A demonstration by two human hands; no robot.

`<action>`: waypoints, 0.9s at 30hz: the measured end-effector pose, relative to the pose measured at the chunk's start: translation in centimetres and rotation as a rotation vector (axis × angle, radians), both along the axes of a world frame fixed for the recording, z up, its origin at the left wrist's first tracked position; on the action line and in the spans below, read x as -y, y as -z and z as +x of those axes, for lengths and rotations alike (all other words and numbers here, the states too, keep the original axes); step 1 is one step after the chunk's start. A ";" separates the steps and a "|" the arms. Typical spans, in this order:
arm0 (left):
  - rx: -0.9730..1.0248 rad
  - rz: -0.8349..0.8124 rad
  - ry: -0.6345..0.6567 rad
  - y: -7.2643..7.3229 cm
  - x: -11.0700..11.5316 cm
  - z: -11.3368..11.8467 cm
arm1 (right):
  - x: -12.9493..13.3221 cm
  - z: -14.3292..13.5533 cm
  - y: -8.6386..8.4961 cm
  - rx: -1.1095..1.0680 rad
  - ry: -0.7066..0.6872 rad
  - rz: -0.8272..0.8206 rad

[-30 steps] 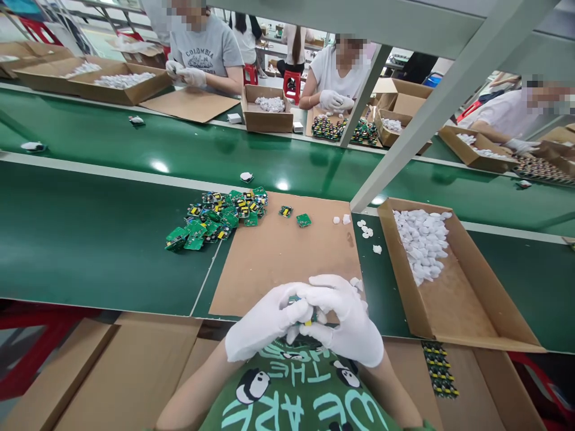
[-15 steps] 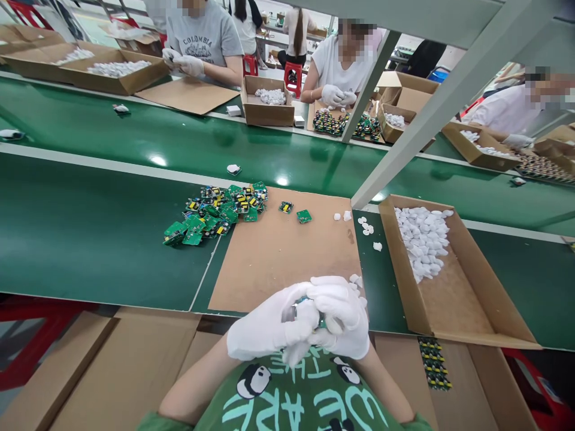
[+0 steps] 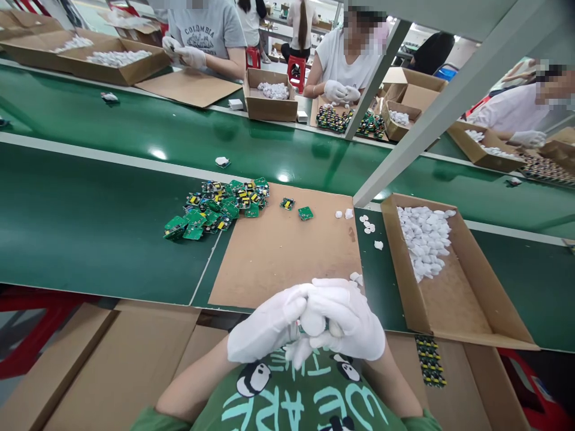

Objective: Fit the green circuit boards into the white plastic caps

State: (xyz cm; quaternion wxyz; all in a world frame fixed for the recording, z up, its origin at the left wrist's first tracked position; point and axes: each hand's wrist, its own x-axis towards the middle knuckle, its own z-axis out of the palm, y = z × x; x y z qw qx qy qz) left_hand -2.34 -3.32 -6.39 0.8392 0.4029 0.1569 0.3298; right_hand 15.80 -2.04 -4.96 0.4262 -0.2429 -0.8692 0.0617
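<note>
My left hand (image 3: 269, 326) and my right hand (image 3: 348, 317), both in white gloves, meet close to my chest. Between them they grip a round white piece (image 3: 313, 323), with a bit of green board just visible at its edge; the fingers cover most of it. Beyond them lies a brown cardboard sheet (image 3: 287, 257), bearing a small board with a yellow part (image 3: 287, 204) and a green board (image 3: 305, 213). A heap of green circuit boards (image 3: 215, 206) is at the sheet's upper left corner.
At the right, a cardboard box (image 3: 476, 299) holds many white pieces (image 3: 422, 239). A slanted grey post (image 3: 404, 149) rises beside it. Across the green belt (image 3: 188, 140), people with gloved hands sit near boxes. Small boards (image 3: 431, 362) lie low at the right.
My hands have closed further round the held item, and my right hand sits slightly further right. White-topped items on the far belt have shifted left.
</note>
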 end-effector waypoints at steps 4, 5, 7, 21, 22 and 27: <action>0.041 -0.088 -0.036 0.0 0.3 0.4 | 0.7 0.1 0.5 -0.058 0.025 0.037; 0.034 -0.096 -0.039 -0.1 0.4 0.4 | 0.8 0.1 0.6 -0.073 0.014 0.043; 0.061 -0.097 0.013 -0.2 0.3 0.3 | 1.0 0.2 0.7 -0.099 -0.009 0.045; -0.173 0.200 0.036 -2.0 -0.5 -0.2 | 0.4 -0.1 0.4 0.050 0.082 0.116; -0.157 0.170 0.062 -1.9 -0.5 -0.2 | 0.6 0.1 0.7 0.061 0.074 0.119; -0.121 0.040 0.107 -1.0 -0.1 -0.1 | 1.3 0.9 3.0 0.045 0.024 0.027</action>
